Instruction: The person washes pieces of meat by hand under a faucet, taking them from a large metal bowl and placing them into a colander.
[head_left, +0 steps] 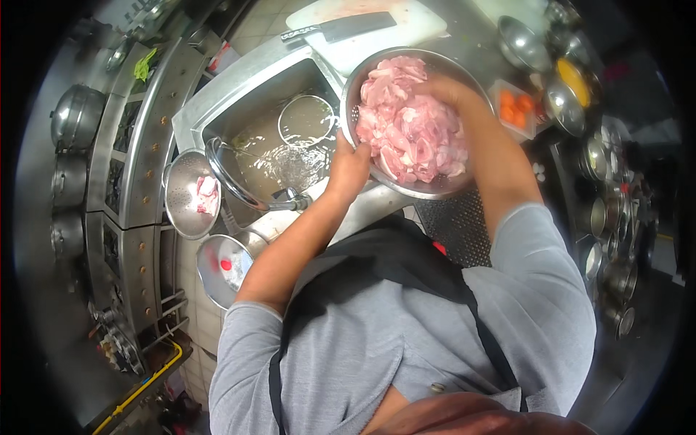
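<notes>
A large stainless-steel colander (pixel 418 191) is tilted at the right edge of the sink, heaped with pieces of raw pink meat (pixel 413 136). My left hand (pixel 350 166) grips its rim on the side nearest the sink, thumb over the edge. At the far right of the heap, my right hand (pixel 445 91) reaches inside and touches the meat; its fingers are blurred and partly hidden. Cloudy water stands in the steel sink (pixel 217 122), its surface rippled. A round metal rim (pixel 306 97) shows in that water.
Beyond the colander lies a cleaver (pixel 359 27) on a white cutting board (pixel 348 51). A curved faucet (pixel 239 190) crosses the sink's near corner. Left of it, a smaller colander (pixel 182 187) holds a few meat pieces. Carrot-orange items (pixel 515 107) fill a plastic container at right.
</notes>
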A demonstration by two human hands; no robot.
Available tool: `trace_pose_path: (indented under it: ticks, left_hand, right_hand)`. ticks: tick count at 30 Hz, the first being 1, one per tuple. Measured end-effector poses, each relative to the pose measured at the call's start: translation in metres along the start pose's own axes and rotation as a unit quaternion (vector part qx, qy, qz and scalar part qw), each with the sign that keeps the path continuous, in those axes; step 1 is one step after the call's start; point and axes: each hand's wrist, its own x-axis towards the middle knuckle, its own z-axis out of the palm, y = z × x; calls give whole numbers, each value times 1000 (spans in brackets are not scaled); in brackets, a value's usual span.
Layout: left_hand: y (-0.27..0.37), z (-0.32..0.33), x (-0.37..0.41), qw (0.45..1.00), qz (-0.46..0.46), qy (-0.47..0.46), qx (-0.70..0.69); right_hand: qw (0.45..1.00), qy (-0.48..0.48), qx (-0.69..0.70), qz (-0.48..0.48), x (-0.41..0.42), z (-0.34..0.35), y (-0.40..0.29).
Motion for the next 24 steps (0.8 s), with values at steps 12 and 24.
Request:
trace_pose_path:
  ticks: [12,24]
  left_hand:
    - [4,4,-3,999,-13,37,37]
    - [1,0,-4,995,25,41,86]
  right_hand:
    - [869,48,-412,-271,-137,47,14]
    - [913,161,-328,-180,-46,39,-18]
